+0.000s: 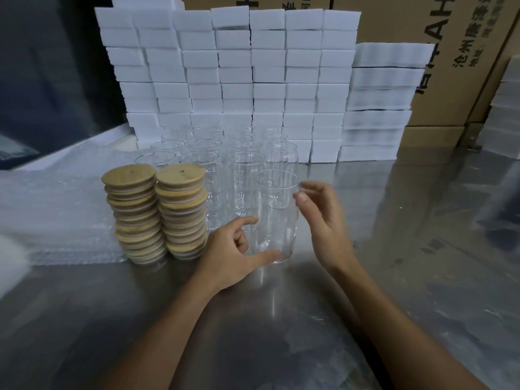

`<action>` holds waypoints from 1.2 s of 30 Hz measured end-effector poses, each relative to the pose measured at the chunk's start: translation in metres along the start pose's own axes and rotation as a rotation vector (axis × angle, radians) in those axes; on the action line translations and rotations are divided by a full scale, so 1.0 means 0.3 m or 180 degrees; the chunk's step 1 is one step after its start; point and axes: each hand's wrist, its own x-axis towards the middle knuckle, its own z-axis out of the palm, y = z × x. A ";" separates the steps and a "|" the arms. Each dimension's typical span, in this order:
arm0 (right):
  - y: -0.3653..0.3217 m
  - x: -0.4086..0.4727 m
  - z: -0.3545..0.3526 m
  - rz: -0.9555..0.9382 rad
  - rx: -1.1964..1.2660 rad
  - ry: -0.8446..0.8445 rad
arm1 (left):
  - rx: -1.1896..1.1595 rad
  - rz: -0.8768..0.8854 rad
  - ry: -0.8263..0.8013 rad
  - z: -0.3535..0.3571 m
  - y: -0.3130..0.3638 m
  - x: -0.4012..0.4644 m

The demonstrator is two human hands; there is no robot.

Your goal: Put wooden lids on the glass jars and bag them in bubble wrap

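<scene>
A clear glass jar (277,215) without a lid stands on the steel table (394,249) in front of me. My left hand (233,254) holds its lower part, thumb across the base and forefinger against the left wall. My right hand (323,220) hovers at the jar's upper right with its fingers loosely curled and the thumb tip at the glass. I cannot tell whether it touches. Two stacks of round wooden lids (157,215) stand left of the jar. Behind them are several more open jars (242,175). Bubble wrap bags (56,209) lie flat at the far left.
A wall of white foam blocks (230,74) rises behind the jars, with a lower stack (380,108) to its right. Cardboard boxes (450,52) stand at the back right. More white stacks (506,114) sit at the right edge.
</scene>
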 end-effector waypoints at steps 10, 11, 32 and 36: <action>-0.299 0.067 0.178 -0.1327 -0.1029 -0.0573 | 0.0434 -0.0099 -0.0001 -0.009 -0.001 0.001; -0.312 0.071 0.207 -0.1264 -0.1187 -0.0849 | 0.0514 -0.0096 0.0027 -0.006 -0.002 -0.001; -0.303 0.103 0.299 -0.1365 -0.1000 -0.0644 | 0.0249 -0.0432 -0.0224 -0.012 0.012 0.007; -0.272 0.123 0.154 -0.1773 -0.0824 -0.0018 | -0.0133 -0.0380 -0.0199 -0.009 0.011 0.003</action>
